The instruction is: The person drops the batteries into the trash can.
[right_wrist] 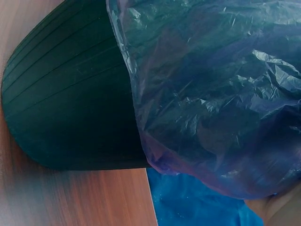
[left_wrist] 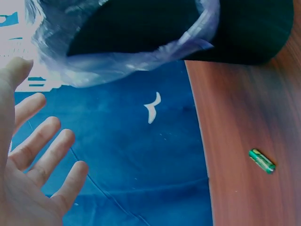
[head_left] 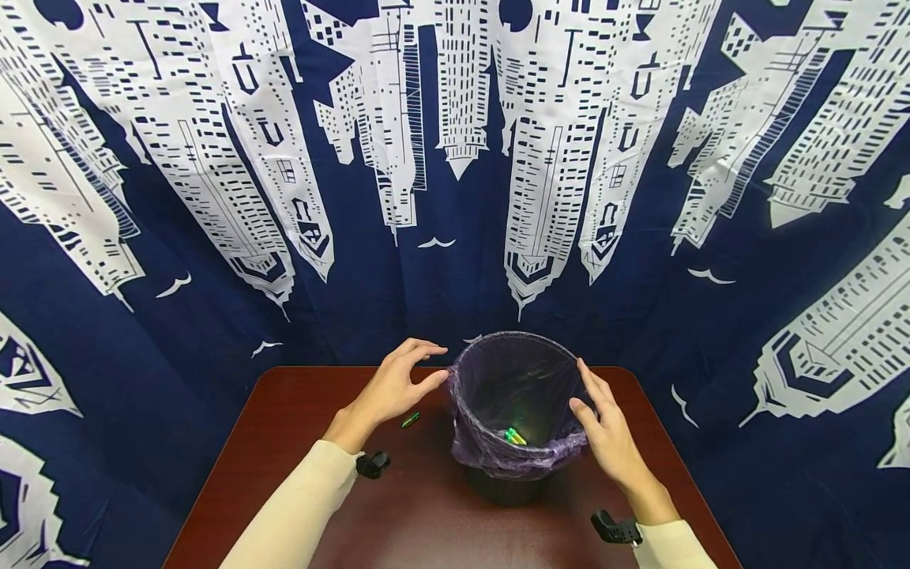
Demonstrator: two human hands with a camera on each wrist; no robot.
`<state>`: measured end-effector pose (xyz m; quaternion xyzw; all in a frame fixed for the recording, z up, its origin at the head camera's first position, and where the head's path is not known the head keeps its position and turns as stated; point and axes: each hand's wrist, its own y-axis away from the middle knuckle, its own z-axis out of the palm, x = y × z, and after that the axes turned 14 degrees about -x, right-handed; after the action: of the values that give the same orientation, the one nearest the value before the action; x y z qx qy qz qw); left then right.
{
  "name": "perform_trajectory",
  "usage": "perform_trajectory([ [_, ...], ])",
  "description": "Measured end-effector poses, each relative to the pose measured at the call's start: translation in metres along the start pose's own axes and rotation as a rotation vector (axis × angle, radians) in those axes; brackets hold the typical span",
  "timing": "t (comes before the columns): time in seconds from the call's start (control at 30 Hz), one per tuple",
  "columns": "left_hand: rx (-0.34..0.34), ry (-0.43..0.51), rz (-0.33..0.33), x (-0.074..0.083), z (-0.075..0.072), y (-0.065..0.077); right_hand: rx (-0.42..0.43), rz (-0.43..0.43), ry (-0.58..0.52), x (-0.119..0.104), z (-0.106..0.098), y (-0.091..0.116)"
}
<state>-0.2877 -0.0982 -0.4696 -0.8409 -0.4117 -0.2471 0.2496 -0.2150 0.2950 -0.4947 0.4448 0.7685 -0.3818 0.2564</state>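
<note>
A dark trash can [head_left: 506,488] stands on the table, lined with a translucent purple garbage bag [head_left: 490,457] folded over its rim. My left hand [head_left: 392,389] is at the can's left side, fingers spread and holding nothing, the thumb tip close to the bag's edge. On the right, my right hand [head_left: 610,433] rests at the rim with extended fingers, its thumb over the opening; the bag [right_wrist: 211,94] hides most of this hand in the right wrist view. Inside the can lie a few green and yellow batteries [head_left: 515,436]. A green battery [left_wrist: 262,161] lies on the table left of the can.
The reddish-brown wooden table [head_left: 284,442] has rounded far corners. Behind it hangs a dark blue curtain [head_left: 455,284] printed with white upside-down buildings and birds. Black cameras are strapped to both wrists, below cream sleeves [head_left: 291,506].
</note>
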Motion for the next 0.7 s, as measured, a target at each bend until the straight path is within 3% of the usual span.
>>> perform_trajectory([
  [0.23,0.033,0.012,-0.018,-0.021,0.006,0.01,0.007,-0.009,0.002,0.002,0.002,-0.001],
  [0.37,0.041,0.021,-0.061,-0.034,0.011,0.017,0.0,-0.004,0.006,0.002,0.002,-0.001],
  [0.7,0.011,0.015,-0.123,-0.063,0.031,0.027,0.006,0.007,0.001,0.004,0.001,0.0],
])
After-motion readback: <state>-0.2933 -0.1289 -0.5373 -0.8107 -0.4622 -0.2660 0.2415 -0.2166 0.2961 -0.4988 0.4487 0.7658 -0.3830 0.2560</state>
